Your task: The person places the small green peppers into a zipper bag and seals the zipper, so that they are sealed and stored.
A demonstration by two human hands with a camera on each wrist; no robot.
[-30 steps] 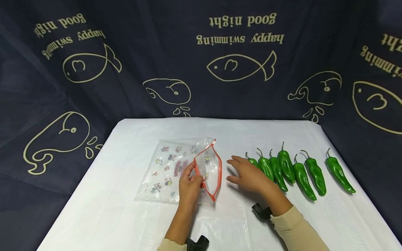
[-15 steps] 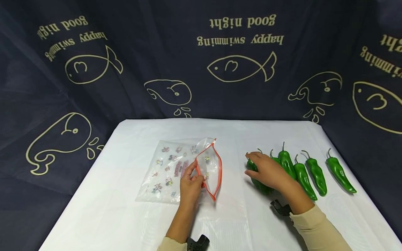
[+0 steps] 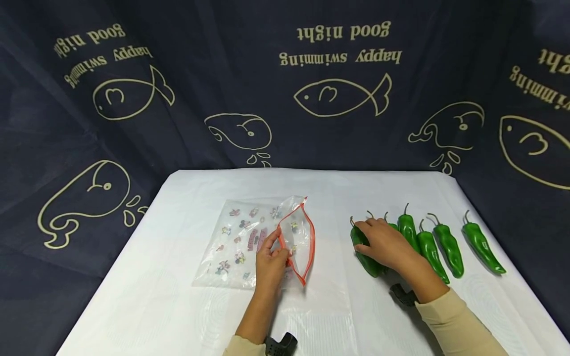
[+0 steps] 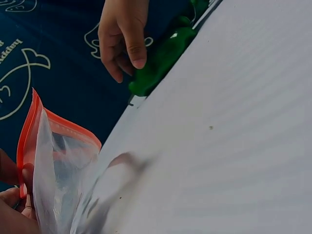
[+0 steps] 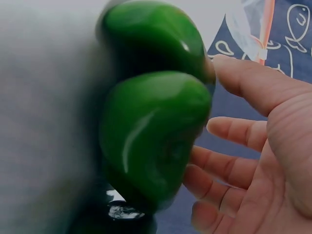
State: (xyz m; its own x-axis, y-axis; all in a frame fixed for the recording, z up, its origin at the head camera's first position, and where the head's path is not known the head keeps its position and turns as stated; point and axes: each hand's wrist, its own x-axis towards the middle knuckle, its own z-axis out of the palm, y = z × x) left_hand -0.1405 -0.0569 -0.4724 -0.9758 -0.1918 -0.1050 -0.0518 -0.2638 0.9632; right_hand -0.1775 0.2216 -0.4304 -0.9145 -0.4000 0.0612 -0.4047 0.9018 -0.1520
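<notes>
My left hand pinches the near side of a clear zip bag's red-edged mouth, which gapes to the right. The bag lies flat, printed with small cartoon figures. My right hand is over the leftmost green peppers, its thumb by the outermost green pepper and its fingers loosely bent. In the left wrist view, the thumb lies against a green pepper. The right wrist view shows two pepper ends beside the thumb and spread fingers. The hand covers parts of the neighbouring peppers.
More green peppers lie in a row to the right, with a single green pepper standing apart at the far right. A white-covered table carries everything. Dark printed cloth hangs behind and at both sides.
My right hand has moved right from beside the bag's mouth to the leftmost peppers, and a nearby pepper has shifted slightly. My left hand keeps its pinch on the bag.
</notes>
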